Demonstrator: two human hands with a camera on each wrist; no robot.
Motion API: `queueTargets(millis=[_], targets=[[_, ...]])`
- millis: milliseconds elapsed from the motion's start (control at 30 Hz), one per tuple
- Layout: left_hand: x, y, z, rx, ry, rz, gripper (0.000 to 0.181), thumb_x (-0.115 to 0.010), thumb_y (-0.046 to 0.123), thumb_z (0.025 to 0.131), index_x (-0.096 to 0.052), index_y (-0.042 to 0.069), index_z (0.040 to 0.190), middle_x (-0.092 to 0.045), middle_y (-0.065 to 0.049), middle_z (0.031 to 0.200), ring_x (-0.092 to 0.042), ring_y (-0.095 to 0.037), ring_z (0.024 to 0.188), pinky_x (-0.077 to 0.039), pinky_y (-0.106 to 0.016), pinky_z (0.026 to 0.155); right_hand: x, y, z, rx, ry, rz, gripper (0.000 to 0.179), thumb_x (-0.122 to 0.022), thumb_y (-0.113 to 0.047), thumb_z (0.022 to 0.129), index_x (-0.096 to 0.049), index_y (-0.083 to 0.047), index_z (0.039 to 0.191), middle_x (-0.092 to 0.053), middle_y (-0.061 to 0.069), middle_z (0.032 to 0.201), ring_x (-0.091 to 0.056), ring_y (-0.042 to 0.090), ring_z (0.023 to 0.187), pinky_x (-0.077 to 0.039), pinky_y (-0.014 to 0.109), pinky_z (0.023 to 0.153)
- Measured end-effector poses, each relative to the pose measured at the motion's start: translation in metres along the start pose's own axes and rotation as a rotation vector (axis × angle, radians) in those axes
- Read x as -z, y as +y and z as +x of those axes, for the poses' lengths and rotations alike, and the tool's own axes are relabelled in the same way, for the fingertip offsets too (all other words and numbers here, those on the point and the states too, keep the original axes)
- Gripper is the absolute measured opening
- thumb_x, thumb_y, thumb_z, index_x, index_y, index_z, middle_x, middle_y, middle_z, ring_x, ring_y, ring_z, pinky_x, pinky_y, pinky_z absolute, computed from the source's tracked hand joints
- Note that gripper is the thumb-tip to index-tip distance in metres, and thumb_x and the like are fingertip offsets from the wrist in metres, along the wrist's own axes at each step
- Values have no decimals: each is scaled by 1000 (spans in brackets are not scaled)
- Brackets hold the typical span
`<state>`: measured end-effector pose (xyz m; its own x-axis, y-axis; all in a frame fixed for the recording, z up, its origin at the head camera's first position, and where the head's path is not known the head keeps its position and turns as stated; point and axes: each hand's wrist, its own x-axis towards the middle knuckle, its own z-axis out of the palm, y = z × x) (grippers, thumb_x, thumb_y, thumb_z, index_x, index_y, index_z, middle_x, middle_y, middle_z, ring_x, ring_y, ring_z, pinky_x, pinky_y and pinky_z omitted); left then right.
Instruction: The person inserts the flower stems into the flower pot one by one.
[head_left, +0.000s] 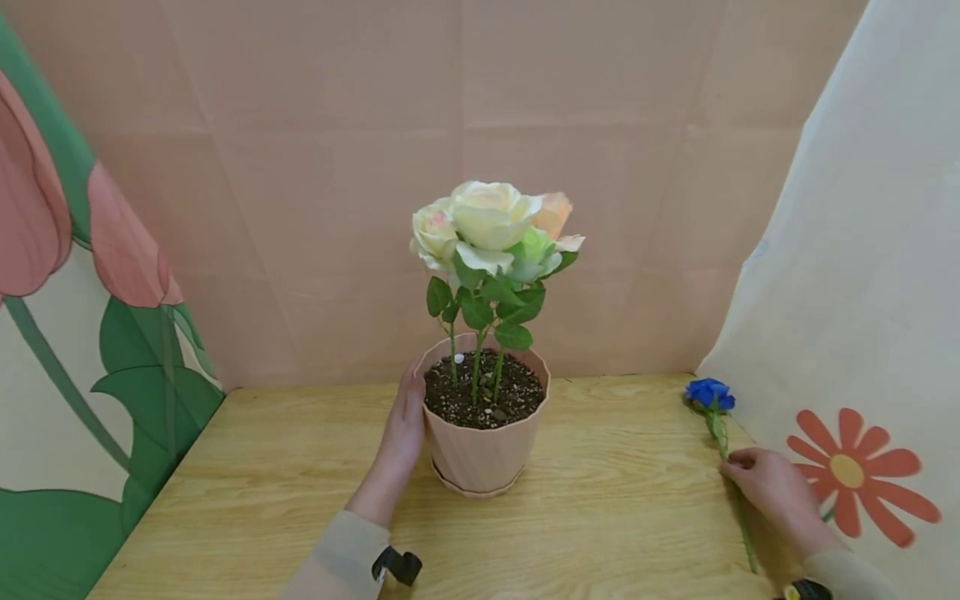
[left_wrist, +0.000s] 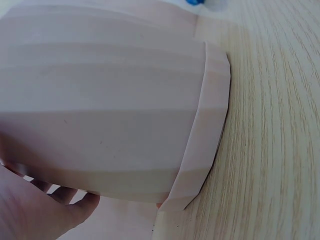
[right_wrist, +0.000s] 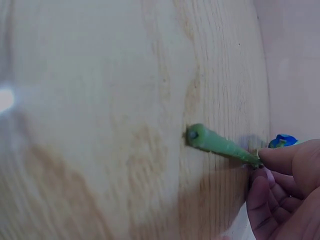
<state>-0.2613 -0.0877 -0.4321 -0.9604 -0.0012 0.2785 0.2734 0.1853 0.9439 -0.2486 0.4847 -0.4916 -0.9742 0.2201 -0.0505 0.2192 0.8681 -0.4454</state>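
A pink ribbed flowerpot [head_left: 483, 454] full of dark soil stands on its saucer at the middle of the table. Several artificial roses [head_left: 491, 217], cream, pale green and peach, rise upright from the soil on leafy green stems. My left hand [head_left: 405, 421] rests along the left side of the pot, fingers reaching up toward the rim. In the left wrist view its fingers [left_wrist: 82, 205] lie against the pot wall. At the right, my right hand [head_left: 776, 492] pinches the stem of a blue rose [head_left: 708, 394] between thumb and fingers. The stem's cut end faces the right wrist camera.
The wooden table [head_left: 300, 467] meets a pink cloth backdrop [head_left: 337, 208] behind the pot. A tulip-printed cloth [head_left: 150, 367] hangs at the left. On the right, a white cloth with a printed orange flower [head_left: 847, 471] hangs close beside my right hand.
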Motion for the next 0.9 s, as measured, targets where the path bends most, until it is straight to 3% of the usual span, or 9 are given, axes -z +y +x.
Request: queueTargets(millis=[200,400,600,733,900], targets=[[0,1,0,-3,-1,-9,64,-22,48,122,-23,14,177,-24,-18,181,-21,-44,165,-15,-69,131,3,-3,-3,37,4,-23,40,-74,-24,102,-76,12,118,-76,28,111,-71,46,100,-57,62,84],[-2,-1,1,-5,-2,-7,63,-22,47,122,-23,15,177,-23,-18,181,-20,-44,165,-14,-69,131,3,-7,-5,38,9,-40,38,-76,-25,102,-76,11,113,-77,25,105,-71,41,94,-56,58,80],[-2,-1,1,-16,-8,-16,64,-22,47,122,-23,15,177,-23,-17,181,-20,-43,166,-14,-68,131,5,-9,-3,32,11,-69,35,-75,-20,100,-76,12,114,-76,30,110,-71,48,99,-57,64,85],[-2,0,1,-33,-16,-22,64,-22,47,122,-23,15,177,-23,-17,181,-20,-44,165,-14,-69,131,6,-12,-3,31,4,-80,28,-73,-17,97,-78,8,107,-75,22,98,-69,36,85,-56,51,74],[-2,1,0,-33,-14,-25,63,-23,46,122,-23,15,177,-23,-17,181,-20,-44,165,-13,-69,131,7,-16,-6,73,24,-52,18,-75,-21,93,-79,-4,91,-67,6,82,-57,24,74,-46,40,64]])
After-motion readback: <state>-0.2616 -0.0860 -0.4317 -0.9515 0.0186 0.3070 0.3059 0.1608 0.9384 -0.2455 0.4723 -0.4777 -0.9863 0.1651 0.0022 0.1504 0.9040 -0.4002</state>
